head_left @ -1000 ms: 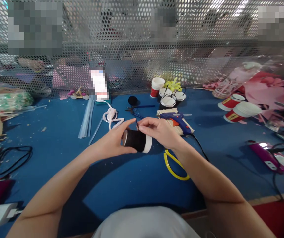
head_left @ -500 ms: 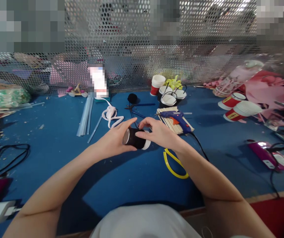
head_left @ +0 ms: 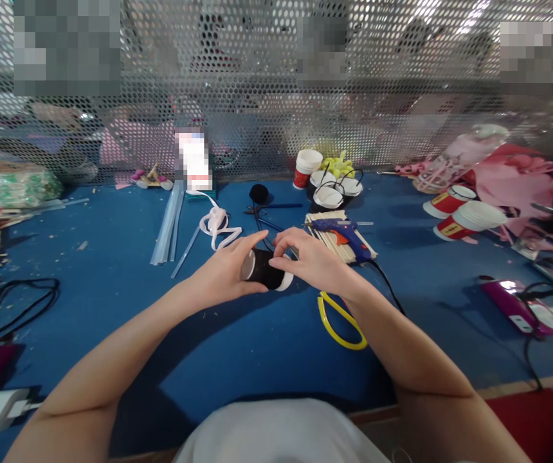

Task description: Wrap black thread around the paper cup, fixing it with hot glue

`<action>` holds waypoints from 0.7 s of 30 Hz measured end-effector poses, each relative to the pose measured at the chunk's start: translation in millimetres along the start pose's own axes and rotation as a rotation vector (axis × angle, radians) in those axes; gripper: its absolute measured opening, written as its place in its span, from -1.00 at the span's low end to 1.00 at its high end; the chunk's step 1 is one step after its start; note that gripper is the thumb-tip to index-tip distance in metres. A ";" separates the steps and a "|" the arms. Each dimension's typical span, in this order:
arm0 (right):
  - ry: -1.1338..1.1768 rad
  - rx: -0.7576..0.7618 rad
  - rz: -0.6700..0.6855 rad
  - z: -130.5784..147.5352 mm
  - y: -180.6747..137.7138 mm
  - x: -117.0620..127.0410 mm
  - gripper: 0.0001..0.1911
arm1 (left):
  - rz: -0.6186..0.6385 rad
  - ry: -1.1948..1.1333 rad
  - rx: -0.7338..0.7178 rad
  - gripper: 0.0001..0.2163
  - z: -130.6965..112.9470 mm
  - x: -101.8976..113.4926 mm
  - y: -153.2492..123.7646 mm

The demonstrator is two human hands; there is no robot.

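Observation:
A paper cup wound in black yarn lies on its side in the air, its white rim toward the right. My left hand grips it by the base end, thumb below and fingers above. At the rim end my right hand has its fingers curled in a pinch against the black winding. A strand of black yarn runs from the yarn ball to the cup by these fingertips. The exact pinch point is partly hidden by the fingers.
A blue glue gun rests on wooden sticks. Behind stand black-wrapped cups and a red-and-white cup stack. White ribbon, clear glue sticks and a yellow loop lie around. A perforated metal screen closes the back.
My right hand has shifted slightly to the right along the cup, its fingertips a little nearer the rim. My left hand keeps its hold, and the view has moved slightly.

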State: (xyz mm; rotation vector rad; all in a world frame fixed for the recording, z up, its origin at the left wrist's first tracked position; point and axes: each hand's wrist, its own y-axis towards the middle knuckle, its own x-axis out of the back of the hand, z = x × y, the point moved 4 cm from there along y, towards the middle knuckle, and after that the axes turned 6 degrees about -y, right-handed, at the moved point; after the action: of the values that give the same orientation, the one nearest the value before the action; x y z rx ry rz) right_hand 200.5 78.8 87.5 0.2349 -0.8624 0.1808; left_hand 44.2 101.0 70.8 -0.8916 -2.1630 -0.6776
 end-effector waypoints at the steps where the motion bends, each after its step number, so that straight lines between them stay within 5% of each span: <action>1: 0.000 0.011 0.002 0.1 -0.2 -0.5 -0.90 | -0.002 -0.001 -0.002 -0.21 0.2 -0.3 0.0; 11: 0.162 0.042 -0.260 -0.9 -3.1 13.9 -0.91 | -0.020 -0.283 0.140 -0.29 6.9 0.1 2.0; 21: 0.410 -0.005 -0.199 -6.7 -1.1 18.7 -0.84 | 0.087 -0.617 0.181 -0.44 9.5 -6.0 2.5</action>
State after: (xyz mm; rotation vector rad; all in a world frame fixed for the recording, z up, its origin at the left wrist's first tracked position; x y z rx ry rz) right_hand 217.6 80.8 97.5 0.2656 -0.4287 0.0374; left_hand 45.5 106.6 60.8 -1.1991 -2.6437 -0.1589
